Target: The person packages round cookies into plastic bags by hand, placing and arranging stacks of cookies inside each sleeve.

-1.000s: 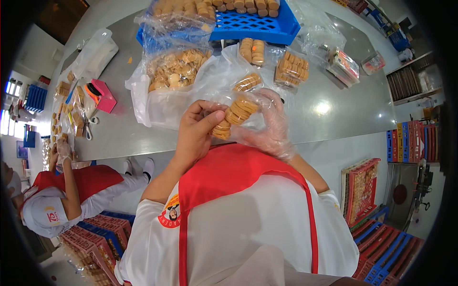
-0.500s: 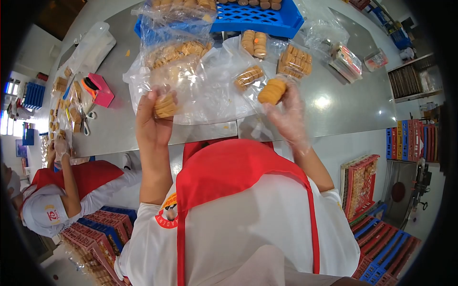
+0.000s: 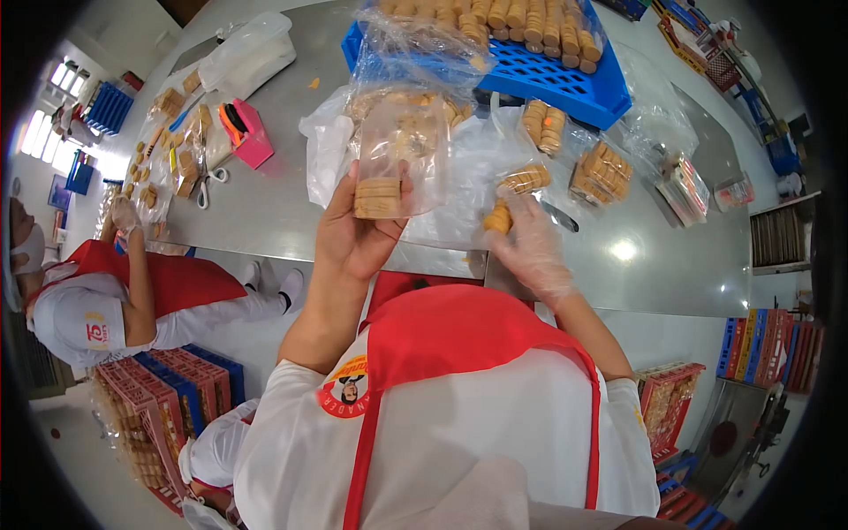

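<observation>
My bare left hand (image 3: 355,231) holds up a clear plastic bag (image 3: 405,146) with a stack of round cookies (image 3: 378,198) at its bottom. To the right, my gloved right hand (image 3: 533,247) is closed over a small group of cookies (image 3: 498,217) at the table's white plastic sheet. Just above that hand lies a bagged row of cookies (image 3: 527,178). A dark-handled tool (image 3: 560,217) shows beside the glove. Behind the raised bag, a large open bag of cookie pieces (image 3: 362,103) rests on the table.
A blue crate (image 3: 565,84) of cookie rows stands at the back. Packed cookies (image 3: 602,174) and a stack of labels (image 3: 684,190) lie right. A pink holder (image 3: 253,137), scissors (image 3: 209,185) and a plastic tub (image 3: 249,55) are left. A co-worker (image 3: 106,291) works at far left.
The two hands first parted, each with cookies. Since then my left hand has raised its bag upright, and my right hand has lowered its cookies to the sheet. The view has shifted.
</observation>
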Motion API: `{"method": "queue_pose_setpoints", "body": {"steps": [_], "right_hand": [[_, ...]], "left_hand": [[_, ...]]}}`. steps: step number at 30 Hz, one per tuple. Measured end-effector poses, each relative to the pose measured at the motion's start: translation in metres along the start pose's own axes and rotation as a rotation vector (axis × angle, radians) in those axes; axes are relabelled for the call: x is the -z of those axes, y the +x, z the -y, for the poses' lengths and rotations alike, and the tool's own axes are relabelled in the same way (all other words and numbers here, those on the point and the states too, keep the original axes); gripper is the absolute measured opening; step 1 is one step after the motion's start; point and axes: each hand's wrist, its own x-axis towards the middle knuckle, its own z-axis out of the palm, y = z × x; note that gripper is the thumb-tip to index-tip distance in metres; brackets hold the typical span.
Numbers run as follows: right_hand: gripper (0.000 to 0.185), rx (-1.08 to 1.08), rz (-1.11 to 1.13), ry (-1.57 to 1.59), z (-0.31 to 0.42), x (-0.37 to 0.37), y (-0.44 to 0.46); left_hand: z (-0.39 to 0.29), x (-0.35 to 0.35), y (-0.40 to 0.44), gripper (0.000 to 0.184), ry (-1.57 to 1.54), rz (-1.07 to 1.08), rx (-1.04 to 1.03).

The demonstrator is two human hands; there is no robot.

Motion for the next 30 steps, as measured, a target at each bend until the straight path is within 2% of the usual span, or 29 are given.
{"method": "queue_pose_setpoints", "body": {"steps": [3,6,9,11,18,30], "right_hand": [[0.055,-0.364,0.065,0.808,0.01,0.021,0.004],[0.057,-0.574,0.084,1.429,0.011,0.035,0.006],[0.063,-0.595,0.053,1.462,0.023,0.04,0.004],[0.063,-0.587,0.109,1.501,0.019,0.035,0.002],[0.063,-0.67,0.19,1.678,0.016,0.039,0.0],[0.081,-0.538,0.265,1.822,0.016,0.034,-0.002]], "left_hand": [[-0.001,0.007,0.005,0.045,-0.135,0.126,0.126],[0.003,-0.002,0.007,0.047,-0.282,0.252,0.269],[0.006,-0.006,0.008,0.048,-0.325,0.285,0.323],[0.008,-0.007,0.009,0.048,-0.331,0.285,0.332],[0.005,-0.001,0.01,0.044,-0.3,0.193,0.261],[0.002,0.013,0.014,0.046,-0.312,0.199,0.252]]}}
